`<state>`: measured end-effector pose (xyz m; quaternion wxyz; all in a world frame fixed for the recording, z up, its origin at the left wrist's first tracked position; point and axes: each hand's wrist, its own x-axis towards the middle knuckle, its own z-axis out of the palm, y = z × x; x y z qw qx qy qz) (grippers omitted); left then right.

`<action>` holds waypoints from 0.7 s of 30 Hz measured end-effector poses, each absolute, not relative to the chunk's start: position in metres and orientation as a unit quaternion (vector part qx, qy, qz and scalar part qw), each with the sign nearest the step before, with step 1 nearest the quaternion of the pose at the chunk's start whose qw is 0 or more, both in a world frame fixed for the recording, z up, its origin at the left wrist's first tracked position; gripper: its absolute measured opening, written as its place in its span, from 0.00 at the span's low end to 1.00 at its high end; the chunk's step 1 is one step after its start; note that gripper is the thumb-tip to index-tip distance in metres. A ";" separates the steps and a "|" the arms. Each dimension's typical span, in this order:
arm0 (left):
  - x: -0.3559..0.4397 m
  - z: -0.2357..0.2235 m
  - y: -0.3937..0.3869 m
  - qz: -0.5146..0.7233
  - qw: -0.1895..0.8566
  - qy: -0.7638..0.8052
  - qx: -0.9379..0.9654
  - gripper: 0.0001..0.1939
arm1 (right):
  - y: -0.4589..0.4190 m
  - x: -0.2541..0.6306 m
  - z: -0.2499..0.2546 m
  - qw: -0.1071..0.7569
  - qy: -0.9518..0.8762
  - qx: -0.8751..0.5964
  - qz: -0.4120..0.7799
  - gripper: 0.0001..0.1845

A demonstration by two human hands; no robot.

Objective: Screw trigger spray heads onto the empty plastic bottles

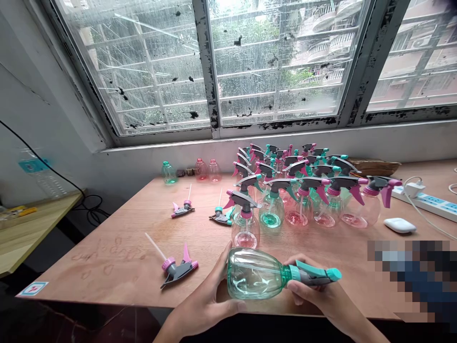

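Note:
A clear green spray bottle lies sideways in the air above the table's front edge, its teal and grey trigger head pointing right. My left hand is wrapped round the bottle's base, thumb below. With its fingers and thumb, my right hand grips the neck and collar of the trigger head. Just behind the held bottle stands a pink spray bottle with its head on. Loose on the table to the left lie a pink and grey spray head, a second pink one and a teal one.
Several assembled spray bottles crowd the back right. Headless bottles, one green and two pink, stand by the wall. A white earphone case and a power strip lie at right. The wooden table meets the window wall.

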<state>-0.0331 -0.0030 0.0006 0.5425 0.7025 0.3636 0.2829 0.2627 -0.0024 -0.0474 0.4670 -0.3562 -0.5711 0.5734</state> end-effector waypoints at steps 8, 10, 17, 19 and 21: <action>-0.033 0.003 -0.002 0.282 0.536 0.357 0.712 0.53 | -0.004 0.258 -0.047 0.467 -0.575 -0.400 0.540 0.19; -0.033 0.003 -0.003 0.280 0.524 0.355 0.722 0.52 | -0.005 0.258 -0.047 0.470 -0.573 -0.400 0.539 0.19; -0.032 0.003 -0.003 0.283 0.528 0.352 0.719 0.54 | -0.004 0.262 -0.045 0.472 -0.570 -0.362 0.566 0.14; -0.032 0.003 -0.003 0.283 0.532 0.353 0.716 0.53 | -0.003 0.263 -0.044 0.469 -0.573 -0.353 0.572 0.14; -0.032 0.002 -0.002 0.281 0.537 0.356 0.712 0.52 | -0.002 0.264 -0.044 0.466 -0.574 -0.348 0.577 0.13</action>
